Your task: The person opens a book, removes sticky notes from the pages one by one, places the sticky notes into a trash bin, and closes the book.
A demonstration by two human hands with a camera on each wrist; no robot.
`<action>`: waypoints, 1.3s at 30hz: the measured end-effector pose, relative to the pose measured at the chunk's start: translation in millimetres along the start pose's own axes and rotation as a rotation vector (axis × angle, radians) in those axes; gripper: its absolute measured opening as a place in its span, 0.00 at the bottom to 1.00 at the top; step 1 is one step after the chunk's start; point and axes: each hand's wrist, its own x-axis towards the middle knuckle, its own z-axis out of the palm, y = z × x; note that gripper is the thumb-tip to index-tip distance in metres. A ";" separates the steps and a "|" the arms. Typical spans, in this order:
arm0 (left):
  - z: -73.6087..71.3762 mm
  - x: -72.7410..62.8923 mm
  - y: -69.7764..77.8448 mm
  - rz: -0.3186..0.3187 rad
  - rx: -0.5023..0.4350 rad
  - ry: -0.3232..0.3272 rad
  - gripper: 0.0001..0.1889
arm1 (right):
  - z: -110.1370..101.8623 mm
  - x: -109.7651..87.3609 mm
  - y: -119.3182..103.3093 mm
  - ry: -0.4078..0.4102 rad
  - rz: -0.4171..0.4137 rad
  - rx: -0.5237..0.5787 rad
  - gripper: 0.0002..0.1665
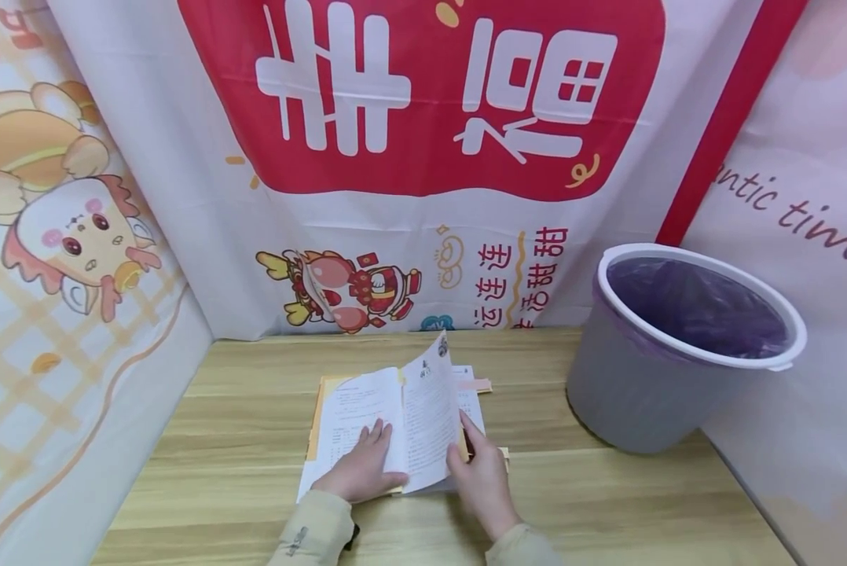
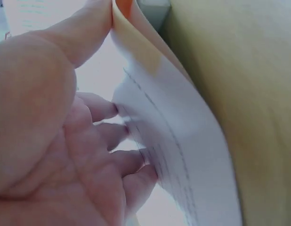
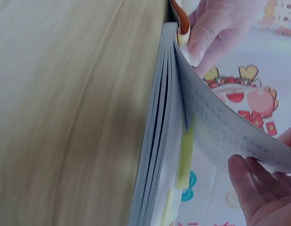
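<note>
An open book [image 1: 356, 405] with white printed pages and an orange-yellow cover edge lies on the wooden table. My left hand [image 1: 363, 468] rests on its left page, fingers spread, with the thumb close to the spine. One page [image 1: 429, 428] stands raised at the right; my right hand [image 1: 485, 478] pinches its outer edge. From the right wrist view, the fingers of the right hand [image 3: 265, 190] lie against the curved page [image 3: 221, 113], the thumb on its other side. A thick block of pages [image 3: 157, 127] stays flat below it. The left wrist view shows the left palm [image 2: 56, 132] beside a bowed page [image 2: 192, 132].
Behind the book's right side a pink tab [image 1: 474, 385] sticks out, and yellow tabs [image 3: 185, 160] show between pages. A grey bin [image 1: 643, 393] with a white rim and purple liner stands at the right. Printed curtains [image 1: 423, 173] hang behind the wooden table [image 1: 254, 362].
</note>
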 end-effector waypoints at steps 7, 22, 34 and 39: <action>-1.6 -13.1 -18.0 -0.012 0.052 0.074 0.46 | 16.6 1.1 -8.3 -0.124 -0.052 -0.008 0.38; -34.4 -34.7 -52.2 -0.067 -0.073 0.102 0.24 | 45.8 -8.3 -14.9 -0.408 -0.236 -0.450 0.49; -53.1 -35.4 -70.6 -0.116 -0.329 0.156 0.27 | 54.4 -17.8 -12.0 -0.507 -0.263 -0.551 0.38; -59.5 -37.5 -66.6 -0.171 -0.374 0.165 0.27 | 52.6 -16.1 -12.4 -0.582 -0.298 -0.590 0.33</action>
